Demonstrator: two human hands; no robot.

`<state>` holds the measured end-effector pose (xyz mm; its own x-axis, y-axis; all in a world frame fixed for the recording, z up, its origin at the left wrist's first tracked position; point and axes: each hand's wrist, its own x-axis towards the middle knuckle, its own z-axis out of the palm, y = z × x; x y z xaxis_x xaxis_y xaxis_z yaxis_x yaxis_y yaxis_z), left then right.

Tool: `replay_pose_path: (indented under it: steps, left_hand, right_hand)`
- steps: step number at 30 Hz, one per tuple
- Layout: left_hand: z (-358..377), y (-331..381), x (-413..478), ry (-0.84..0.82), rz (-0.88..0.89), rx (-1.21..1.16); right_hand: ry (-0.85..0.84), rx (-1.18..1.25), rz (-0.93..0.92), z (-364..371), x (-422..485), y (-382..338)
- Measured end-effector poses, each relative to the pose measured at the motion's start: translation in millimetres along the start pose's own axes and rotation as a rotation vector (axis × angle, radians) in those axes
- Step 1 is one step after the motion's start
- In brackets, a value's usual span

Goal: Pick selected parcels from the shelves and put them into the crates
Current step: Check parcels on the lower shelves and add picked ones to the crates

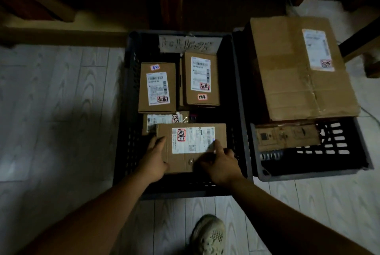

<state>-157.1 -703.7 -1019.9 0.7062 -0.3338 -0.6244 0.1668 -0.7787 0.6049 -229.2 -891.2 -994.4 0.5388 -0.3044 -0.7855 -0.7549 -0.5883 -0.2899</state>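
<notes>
Both dark grey-black with lattice-hole walls: left crate [128,94], right crate [308,175]. Brown cardboard on the front parcel [181,162], with a white label [193,140] and a red-edged sticker [181,135] with black scrawl. Same brown, white barcode labels and red-edged stickers on the back-left parcel [157,88] and back-right parcel [201,80]; back-left also has a small white tag [155,67] with blue writing. The big box [287,69] is brown with a white label and shiny clear tape [312,88]. The paper sign [189,44] is off-white with black handwriting. The floor [51,100] is pale grey wood-grain planks. The shoe [209,234] is beige with a hole pattern.
</notes>
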Motion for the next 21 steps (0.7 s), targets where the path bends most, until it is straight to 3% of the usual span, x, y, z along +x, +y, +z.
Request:
replay_pose_path:
  steps: [11,15,21]
  left_hand:
    - [20,-14,-5,0.016,-0.01,0.03]
    - [23,-18,-4,-0.049,-0.028,0.01]
    - [31,-34,20,-0.239,-0.084,0.199]
  right_hand:
    - [0.08,-0.049,0.069,15,5,14]
    - [0.035,-0.153,0.089,17,0,12]
    - [-0.079,-0.125,0.135,20,22,12]
